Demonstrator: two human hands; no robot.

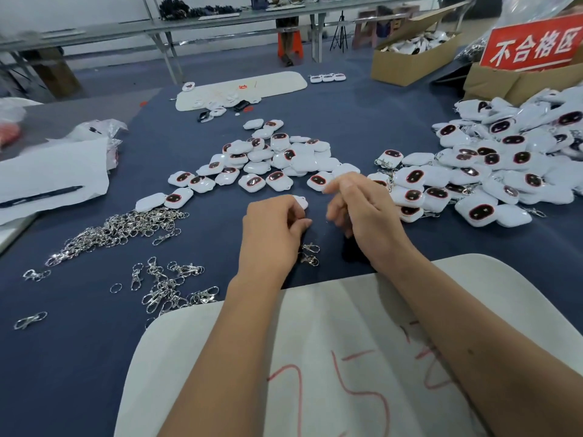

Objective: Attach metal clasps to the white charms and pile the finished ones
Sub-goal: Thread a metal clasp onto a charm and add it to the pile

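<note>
My left hand (276, 223) grips a white charm (301, 201), of which only the top edge shows above my knuckles. My right hand (362, 205) hovers just to its right with curled fingers, thumb and forefinger pinched together; whatever they hold is too small to make out. Two metal clasps (310, 253) lie on the blue cloth just below my left hand. A heap of loose charms (268, 159) lies beyond my hands. A larger pile of charms with clasps on them (479, 171) spreads to the right. Loose clasps (123, 230) lie in a heap at the left.
A white board with red marks (362, 357) lies under my forearms. White paper with a black pen (41, 195) sits at the left edge. Cardboard boxes (407, 63) and a red sign (533, 47) stand at the back right. Another white board (277, 83) lies far off.
</note>
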